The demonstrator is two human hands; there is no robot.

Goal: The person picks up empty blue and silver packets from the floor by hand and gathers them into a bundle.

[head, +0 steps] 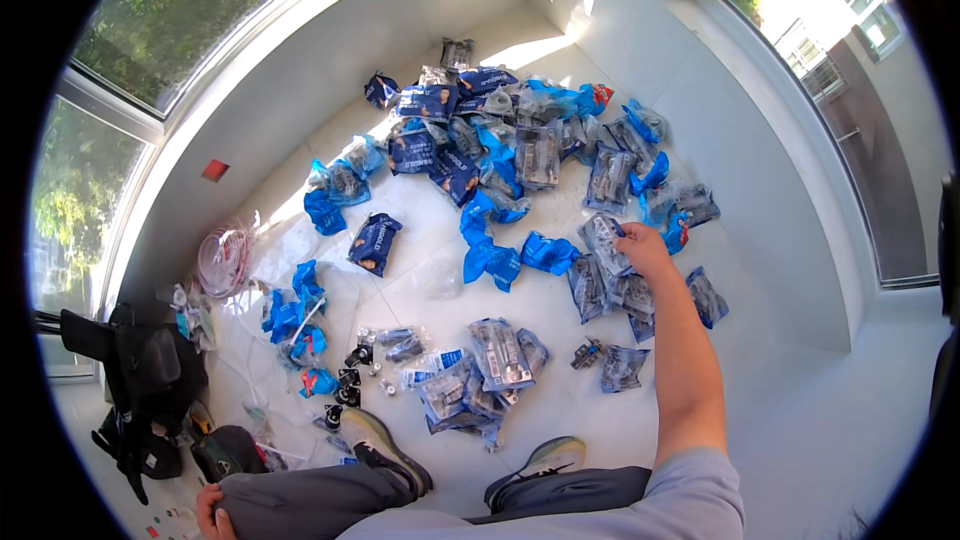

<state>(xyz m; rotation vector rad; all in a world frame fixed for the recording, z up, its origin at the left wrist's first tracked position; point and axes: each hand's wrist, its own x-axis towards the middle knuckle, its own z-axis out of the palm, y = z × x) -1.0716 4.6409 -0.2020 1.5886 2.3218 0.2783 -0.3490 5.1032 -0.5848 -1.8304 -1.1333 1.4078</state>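
Note:
My right hand reaches out to the right side and pinches the edge of a clear plastic bag of hardware. Below that bag are more clear bags with dark metal parts, in a small pile. My left hand lies on my bent left knee, at the bottom left, with nothing visible in it. In front of my feet sits a heap of clear bags of metal fittings. To its right, a small bag lies beside a loose metal fitting.
Dark blue Higold packets and bright blue bags are scattered toward the far corner. Coiled clear tubing lies by the left wall. A black backpack stands at left. Loose hinge-like parts lie near my left shoe.

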